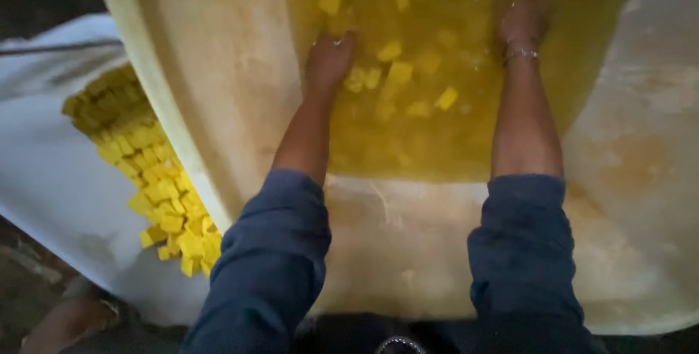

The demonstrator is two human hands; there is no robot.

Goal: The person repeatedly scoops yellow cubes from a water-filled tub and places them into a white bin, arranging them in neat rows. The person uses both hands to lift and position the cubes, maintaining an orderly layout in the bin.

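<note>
Both hands plunged into cloudy yellow liquid (408, 143) inside a big cream-coloured tub (218, 77), dark blue sleeves (273, 252) pushed up to the forearms. Left hand (328, 59) sunk past the knuckles, fingers blurred under the surface, so open or closed cannot be told; touching or just beside a small cluster of yellow cubes (389, 73) floating between the 2 hands. Right hand (520, 19) deeper in and well apart from the left, thin metal bracelet (521, 54) at the wrist, fingers lost in the murk, grip likewise not readable. More cubes scattered toward the far end of the tub. Outside the tub, to the left, a heap of similar yellow cubes (156, 179) piled on white cloth (44, 172)
</note>
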